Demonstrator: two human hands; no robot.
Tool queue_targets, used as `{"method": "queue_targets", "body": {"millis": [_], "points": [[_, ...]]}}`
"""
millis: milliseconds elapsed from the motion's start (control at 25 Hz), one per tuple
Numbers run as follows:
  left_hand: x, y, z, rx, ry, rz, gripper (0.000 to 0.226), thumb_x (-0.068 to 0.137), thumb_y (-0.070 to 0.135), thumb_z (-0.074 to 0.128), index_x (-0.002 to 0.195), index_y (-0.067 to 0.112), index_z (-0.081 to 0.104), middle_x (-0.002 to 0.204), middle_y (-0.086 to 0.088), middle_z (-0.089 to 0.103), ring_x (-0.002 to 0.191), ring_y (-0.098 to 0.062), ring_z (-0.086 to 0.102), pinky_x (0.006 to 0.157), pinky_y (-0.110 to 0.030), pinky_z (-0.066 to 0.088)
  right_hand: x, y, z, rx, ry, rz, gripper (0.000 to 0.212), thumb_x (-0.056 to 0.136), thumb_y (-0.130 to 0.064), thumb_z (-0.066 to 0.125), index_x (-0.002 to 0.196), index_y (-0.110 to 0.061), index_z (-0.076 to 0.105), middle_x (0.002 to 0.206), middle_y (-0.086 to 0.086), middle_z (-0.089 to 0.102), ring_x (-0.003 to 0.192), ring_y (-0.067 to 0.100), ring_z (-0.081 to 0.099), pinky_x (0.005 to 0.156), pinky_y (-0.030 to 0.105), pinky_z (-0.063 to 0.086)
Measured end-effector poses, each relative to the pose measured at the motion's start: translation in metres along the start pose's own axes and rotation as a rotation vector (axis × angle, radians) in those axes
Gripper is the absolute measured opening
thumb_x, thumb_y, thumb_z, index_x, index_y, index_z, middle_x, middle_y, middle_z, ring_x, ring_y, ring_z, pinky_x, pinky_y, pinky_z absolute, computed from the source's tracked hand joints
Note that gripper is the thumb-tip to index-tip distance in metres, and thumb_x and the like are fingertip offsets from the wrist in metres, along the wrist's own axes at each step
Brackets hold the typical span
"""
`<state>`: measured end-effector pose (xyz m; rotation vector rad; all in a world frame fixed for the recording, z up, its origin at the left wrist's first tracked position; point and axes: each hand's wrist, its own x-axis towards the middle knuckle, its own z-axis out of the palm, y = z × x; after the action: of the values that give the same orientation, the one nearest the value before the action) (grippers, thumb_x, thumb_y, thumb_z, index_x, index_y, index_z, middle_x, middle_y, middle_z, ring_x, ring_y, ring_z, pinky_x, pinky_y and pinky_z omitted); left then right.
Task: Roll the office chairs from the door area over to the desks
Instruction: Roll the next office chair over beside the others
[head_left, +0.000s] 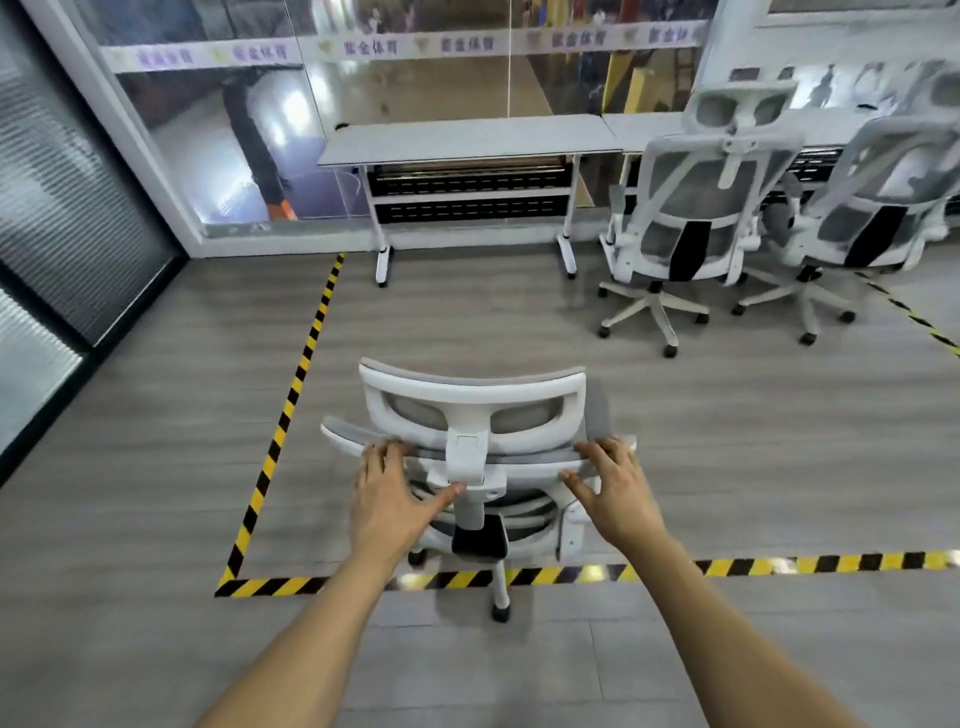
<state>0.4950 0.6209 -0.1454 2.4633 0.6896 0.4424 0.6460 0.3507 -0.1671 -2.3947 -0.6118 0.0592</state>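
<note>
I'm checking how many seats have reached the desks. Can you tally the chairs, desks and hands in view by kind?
Office chairs: 3, the near chair, the middle chair, the right chair.
Desks: 2 plainly seen, the left desk, the right desk; more may be hidden.
Hands: 2, left hand, right hand.
Total: 7.

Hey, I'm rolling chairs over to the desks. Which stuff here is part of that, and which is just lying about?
Part of the job: chair in front, left grip and right grip resting on its backrest; empty desk; two parked chairs to its right.
Just there: striped floor tape; glass wall; blinds at left.
</note>
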Motion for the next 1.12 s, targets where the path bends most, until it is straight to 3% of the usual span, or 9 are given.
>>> {"method": "queue_targets", "body": {"millis": [320,560,840,1120], "points": [[0.272,0.018,0.076,-0.088,0.024,-0.02,0.081,0.054,0.082,0.07,0.114,0.033,0.047,0.128,0.01,0.038,0.129,-0.024,0.044,0.101,-0.049,0.046,0.267,0.033,0.024,0.015,0.108,0.004,0.039,0.092,-0.047,0.064,0.124,-0.024,0.061,0.155,0.01,0.04,0.15,0.025,0.025,0.116,0.042,0.032],[0.479,0.033,0.119,0.031,-0.042,-0.015,0.083,0.065,0.086,0.059,0.125,0.03,0.044,0.147,0.005,0.037,0.148,-0.022,0.018,0.111,-0.052,0.036,0.479,0.041,0.033,-0.191,0.087,0.074,0.049,0.096,-0.056,0.051,0.134,-0.027,0.056,0.16,0.01,0.034,0.151,0.027,0.024,0.123,0.044,0.016],[0.673,0.038,0.163,0.125,-0.074,0.067,0.07,0.08,0.077,0.053,0.132,0.031,0.043,0.151,0.005,0.032,0.148,-0.02,0.016,0.109,-0.052,0.036,0.669,0.062,0.042,-0.092,0.088,0.135,0.052,0.097,-0.055,0.051,0.142,-0.028,0.051,0.165,0.011,0.021,0.153,0.027,0.015,0.123,0.04,0.011],[0.857,0.068,0.221,0.155,-0.101,0.003,0.063,0.088,0.064,0.053,0.14,0.03,0.039,0.156,0.003,0.031,0.149,-0.024,0.017,0.113,-0.055,0.034,0.879,0.106,0.036,-0.085,0.005,0.102,0.05,0.099,-0.053,0.05,0.143,-0.03,0.049,0.165,0.01,0.02,0.153,0.026,0.014,0.124,0.043,0.013]]}}
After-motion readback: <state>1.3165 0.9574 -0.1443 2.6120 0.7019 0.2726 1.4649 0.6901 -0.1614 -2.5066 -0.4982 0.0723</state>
